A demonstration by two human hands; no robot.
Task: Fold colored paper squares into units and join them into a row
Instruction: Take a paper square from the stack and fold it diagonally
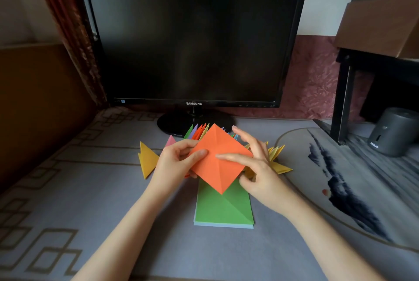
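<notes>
Orange paper (pixel 215 140) in left hand (pixel 174 163), right hand (pixel 260 172) apparently on it.

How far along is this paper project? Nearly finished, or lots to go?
Partway. Done: many folded units in several colours lie fanned behind the hands; whether all are joined is unclear. In hand: the left hand grips an orange sheet, creased but open, while the right hand touches it with a straight finger. Left: a stack of flat sheets, green on top, waits unfolded.

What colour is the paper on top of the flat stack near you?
Green: the top sheet of the flat stack is green with a diagonal crease, seen in the head view.
</notes>
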